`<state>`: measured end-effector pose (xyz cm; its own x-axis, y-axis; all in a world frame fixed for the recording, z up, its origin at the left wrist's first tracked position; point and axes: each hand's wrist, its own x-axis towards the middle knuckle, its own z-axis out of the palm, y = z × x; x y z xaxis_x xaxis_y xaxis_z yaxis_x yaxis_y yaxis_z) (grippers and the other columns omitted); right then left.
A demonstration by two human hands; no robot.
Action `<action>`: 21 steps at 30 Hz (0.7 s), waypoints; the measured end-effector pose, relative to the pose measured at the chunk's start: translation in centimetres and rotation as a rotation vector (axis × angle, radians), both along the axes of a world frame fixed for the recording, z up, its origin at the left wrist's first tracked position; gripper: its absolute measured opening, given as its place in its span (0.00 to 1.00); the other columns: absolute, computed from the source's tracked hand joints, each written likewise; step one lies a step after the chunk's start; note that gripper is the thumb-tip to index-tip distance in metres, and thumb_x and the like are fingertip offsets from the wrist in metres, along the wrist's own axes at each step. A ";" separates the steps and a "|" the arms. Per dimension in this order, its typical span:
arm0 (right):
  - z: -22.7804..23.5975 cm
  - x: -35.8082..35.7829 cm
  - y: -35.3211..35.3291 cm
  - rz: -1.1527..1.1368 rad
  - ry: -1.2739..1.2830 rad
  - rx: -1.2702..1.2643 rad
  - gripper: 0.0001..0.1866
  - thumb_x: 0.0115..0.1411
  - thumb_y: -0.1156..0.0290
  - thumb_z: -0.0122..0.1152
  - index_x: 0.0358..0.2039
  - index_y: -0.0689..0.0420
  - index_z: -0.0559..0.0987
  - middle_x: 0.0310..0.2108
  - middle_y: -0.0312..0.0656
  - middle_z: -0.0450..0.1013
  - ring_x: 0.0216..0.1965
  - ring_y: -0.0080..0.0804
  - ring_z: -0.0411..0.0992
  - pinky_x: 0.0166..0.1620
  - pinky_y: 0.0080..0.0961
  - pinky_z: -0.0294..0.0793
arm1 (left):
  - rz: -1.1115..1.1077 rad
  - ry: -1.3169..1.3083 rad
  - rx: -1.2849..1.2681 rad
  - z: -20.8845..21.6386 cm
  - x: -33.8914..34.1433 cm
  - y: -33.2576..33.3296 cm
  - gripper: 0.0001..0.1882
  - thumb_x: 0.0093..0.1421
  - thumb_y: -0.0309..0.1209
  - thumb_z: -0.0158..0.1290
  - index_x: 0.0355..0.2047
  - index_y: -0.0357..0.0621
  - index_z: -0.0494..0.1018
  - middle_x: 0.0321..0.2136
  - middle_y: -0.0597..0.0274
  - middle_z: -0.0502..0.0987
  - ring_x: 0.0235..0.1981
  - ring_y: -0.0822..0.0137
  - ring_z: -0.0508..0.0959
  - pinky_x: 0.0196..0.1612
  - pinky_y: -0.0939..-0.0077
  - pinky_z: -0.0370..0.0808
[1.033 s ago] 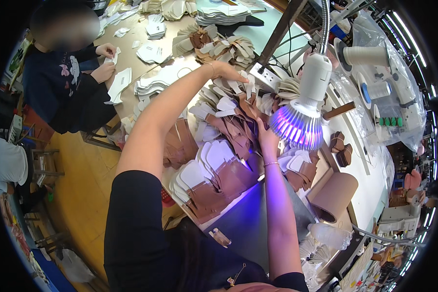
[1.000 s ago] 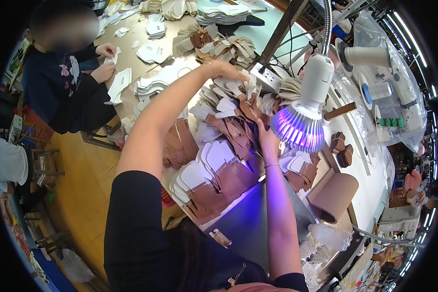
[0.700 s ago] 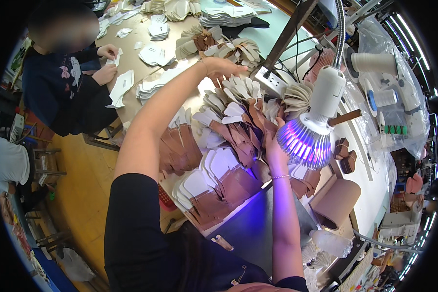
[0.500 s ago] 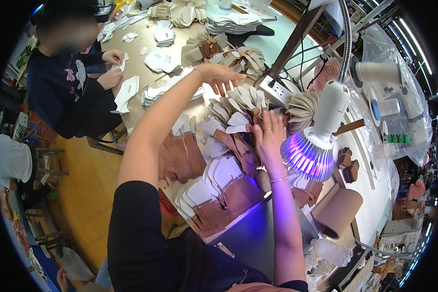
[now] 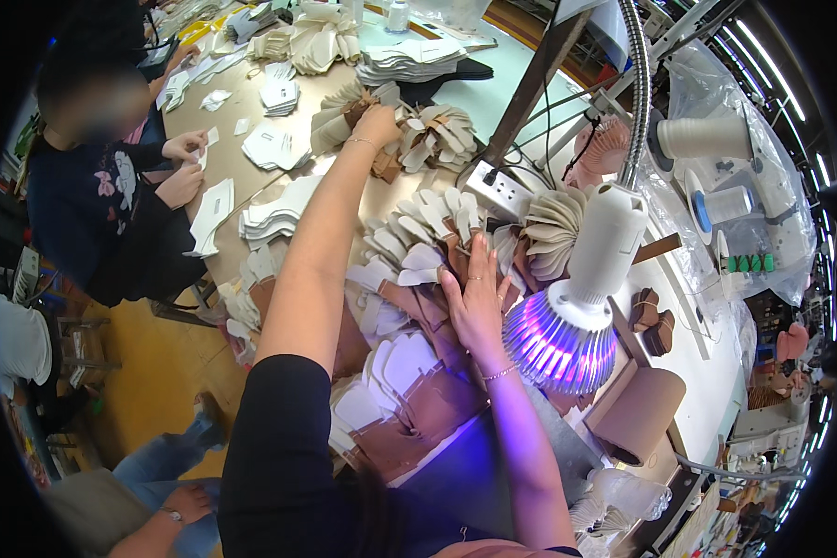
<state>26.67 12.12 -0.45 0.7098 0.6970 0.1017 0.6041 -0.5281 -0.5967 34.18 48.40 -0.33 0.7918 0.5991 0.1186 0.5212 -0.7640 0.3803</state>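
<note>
My left hand (image 5: 378, 128), fingers curled, reaches to the far side of the table and grips a bundle of cream and brown cut pieces (image 5: 385, 167). Its fingertips are partly hidden. Beside it sits another fanned bundle of cream pieces (image 5: 442, 135). Closer in, my right hand (image 5: 477, 302) lies flat with fingers stretched on a row of brown pieces with white tips (image 5: 428, 219). In front of that row are stacks of brown pieces (image 5: 437, 409) with white pieces (image 5: 395, 363) on them.
A lamp (image 5: 567, 325) glowing purple hangs right of my right hand. A power strip (image 5: 500, 191) and a wooden post (image 5: 530, 88) stand beyond it. A cardboard tube (image 5: 637, 414) lies at the right. Across the table, a co-worker's hands (image 5: 184, 167) handle a white piece.
My left hand has moved farther away, from open above the row to closed on the far bundle. My right hand stays flat on the row. The whole view has shifted slightly.
</note>
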 end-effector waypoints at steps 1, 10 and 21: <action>0.2 0.1 -0.2 -0.010 -0.045 -0.003 0.40 0.67 0.47 0.45 0.71 0.51 0.45 0.71 0.44 0.43 0.72 0.49 0.38 0.67 0.57 0.29 | -0.013 0.033 -0.012 0.2 0.5 -0.1 0.24 0.48 0.38 0.62 0.43 0.36 0.76 0.42 0.42 0.78 0.47 0.48 0.77 0.50 0.60 0.74; 1.1 -0.2 -1.9 -0.022 -0.046 0.184 0.26 0.68 0.51 0.46 0.62 0.48 0.67 0.68 0.44 0.53 0.71 0.47 0.43 0.67 0.58 0.31 | 0.022 0.105 0.062 0.7 1.4 -3.0 0.33 0.42 0.51 0.63 0.48 0.48 0.77 0.53 0.50 0.73 0.57 0.47 0.70 0.56 0.52 0.69; 2.1 -1.2 -4.1 0.006 -0.128 0.170 0.20 0.65 0.62 0.56 0.53 0.57 0.73 0.62 0.50 0.61 0.67 0.52 0.52 0.67 0.44 0.49 | -0.046 -0.349 -0.766 3.3 -1.4 2.3 0.16 0.52 0.40 0.51 0.36 0.51 0.82 0.31 0.49 0.82 0.34 0.50 0.83 0.37 0.61 0.79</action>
